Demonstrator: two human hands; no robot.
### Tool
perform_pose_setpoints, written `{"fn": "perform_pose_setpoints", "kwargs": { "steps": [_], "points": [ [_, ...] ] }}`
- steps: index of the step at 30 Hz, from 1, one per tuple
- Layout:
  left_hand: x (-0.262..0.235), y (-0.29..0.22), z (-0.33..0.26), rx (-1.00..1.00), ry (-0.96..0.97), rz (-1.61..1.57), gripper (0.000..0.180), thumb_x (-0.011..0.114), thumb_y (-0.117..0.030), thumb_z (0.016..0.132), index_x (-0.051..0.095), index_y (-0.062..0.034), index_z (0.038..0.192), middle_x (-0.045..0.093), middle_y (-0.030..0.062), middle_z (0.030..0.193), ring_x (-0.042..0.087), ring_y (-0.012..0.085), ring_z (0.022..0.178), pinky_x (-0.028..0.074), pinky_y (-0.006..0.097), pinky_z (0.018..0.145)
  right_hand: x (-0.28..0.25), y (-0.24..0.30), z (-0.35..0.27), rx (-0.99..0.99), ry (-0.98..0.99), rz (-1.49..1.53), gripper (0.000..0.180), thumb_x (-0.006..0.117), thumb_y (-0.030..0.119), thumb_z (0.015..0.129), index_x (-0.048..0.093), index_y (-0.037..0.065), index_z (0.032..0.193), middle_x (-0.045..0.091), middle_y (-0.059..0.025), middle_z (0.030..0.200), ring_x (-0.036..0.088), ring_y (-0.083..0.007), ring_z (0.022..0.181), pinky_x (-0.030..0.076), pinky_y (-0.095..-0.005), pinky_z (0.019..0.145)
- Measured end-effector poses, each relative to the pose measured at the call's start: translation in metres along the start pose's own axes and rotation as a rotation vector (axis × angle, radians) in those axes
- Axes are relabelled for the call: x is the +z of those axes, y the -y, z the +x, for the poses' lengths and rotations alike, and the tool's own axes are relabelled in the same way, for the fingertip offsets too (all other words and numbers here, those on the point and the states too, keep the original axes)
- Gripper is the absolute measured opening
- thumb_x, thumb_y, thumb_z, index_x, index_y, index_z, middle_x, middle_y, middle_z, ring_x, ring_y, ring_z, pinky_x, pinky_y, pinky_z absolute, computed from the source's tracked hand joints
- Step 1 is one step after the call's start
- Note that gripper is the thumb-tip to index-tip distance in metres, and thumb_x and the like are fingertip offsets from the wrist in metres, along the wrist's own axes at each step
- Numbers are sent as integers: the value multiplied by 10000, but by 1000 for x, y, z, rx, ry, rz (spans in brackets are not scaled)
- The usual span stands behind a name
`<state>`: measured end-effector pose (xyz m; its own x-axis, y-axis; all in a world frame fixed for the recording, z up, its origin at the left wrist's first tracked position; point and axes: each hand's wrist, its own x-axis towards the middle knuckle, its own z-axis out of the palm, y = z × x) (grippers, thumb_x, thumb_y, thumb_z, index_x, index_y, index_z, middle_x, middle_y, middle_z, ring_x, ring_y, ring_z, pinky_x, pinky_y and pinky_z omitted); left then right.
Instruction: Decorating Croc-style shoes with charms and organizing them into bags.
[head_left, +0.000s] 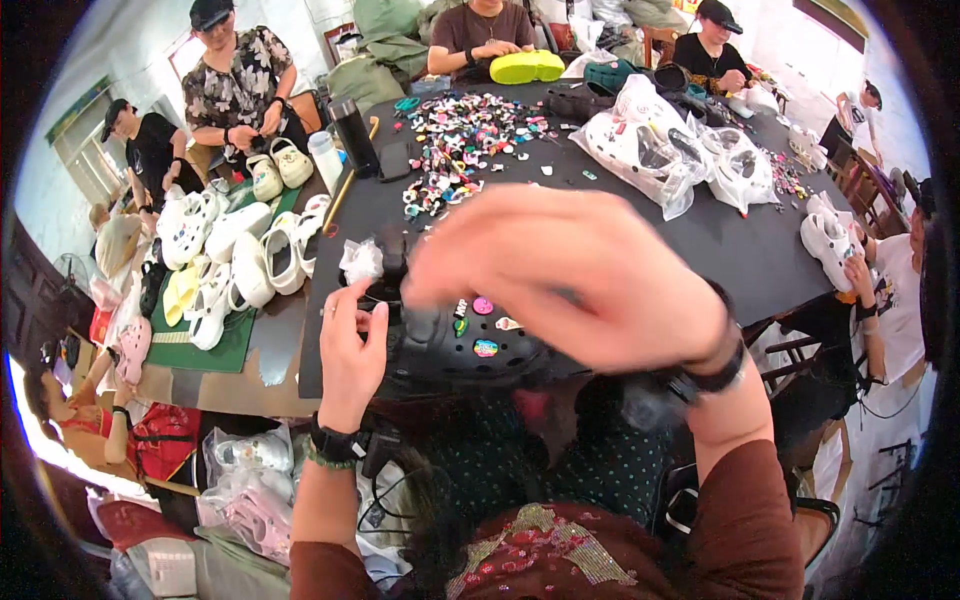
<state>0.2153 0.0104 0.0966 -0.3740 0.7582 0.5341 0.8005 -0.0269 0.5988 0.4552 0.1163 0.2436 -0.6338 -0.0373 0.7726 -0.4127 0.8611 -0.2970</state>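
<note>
A black clog [440,345] lies at the table's near edge, with several colourful shoe charms on it, a pink round one [482,305] and a green-and-blue one [486,348] among them. At its left end my left hand [350,350] grips the clog's edge, thumb and fingers bent around it. Over the clog hovers my right hand [570,275], large and smeared by motion. Its fingertips are blurred, so whether anything is between them cannot be made out. It also hides part of the clog.
Loose charms [470,135] are heaped across the black table [740,270]. Crumpled clear plastic [362,260] lies beyond my left hand. Bagged white clogs [640,145] stand at the far right, more white clogs [250,270] at left. A dark bottle [352,138] stands near a phone [395,162]. Co-workers surround the table.
</note>
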Motion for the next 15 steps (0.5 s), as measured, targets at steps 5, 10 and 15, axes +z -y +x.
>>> {"fn": "perform_pose_setpoints", "kwargs": {
  "steps": [5, 10, 15],
  "points": [
    [32, 7, 15, -7, 93, -173, 416, 602, -96, 951, 481, -8, 1339, 458, 176, 1352, 618, 212, 903, 536, 275, 689, -13, 77, -48, 200, -34, 668, 126, 680, 43, 870, 719, -36, 960, 704, -185, 923, 681, -245, 704, 540, -351, 630],
    [43, 25, 21, -59, -41, -59, 426, 648, -161, 936, 482, -13, 1299, 550, 158, 1222, 575, 215, 1032, 506, 296, 753, 36, 80, -65, -304, -504, 583, 312, 673, 102, 849, 715, 283, 1100, 655, -183, 900, 562, -169, 533, 414, -267, 463],
    [46, 16, 34, -225, -75, -76, 494, 696, -245, 902, 463, 21, 1247, 575, 194, 1140, 570, 274, 1068, 466, 374, 900, 50, 100, -78, -150, -674, 718, 266, 702, 87, 819, 709, 246, 1033, 646, -176, 842, 539, -160, 502, 406, -261, 458]
  ]
}}
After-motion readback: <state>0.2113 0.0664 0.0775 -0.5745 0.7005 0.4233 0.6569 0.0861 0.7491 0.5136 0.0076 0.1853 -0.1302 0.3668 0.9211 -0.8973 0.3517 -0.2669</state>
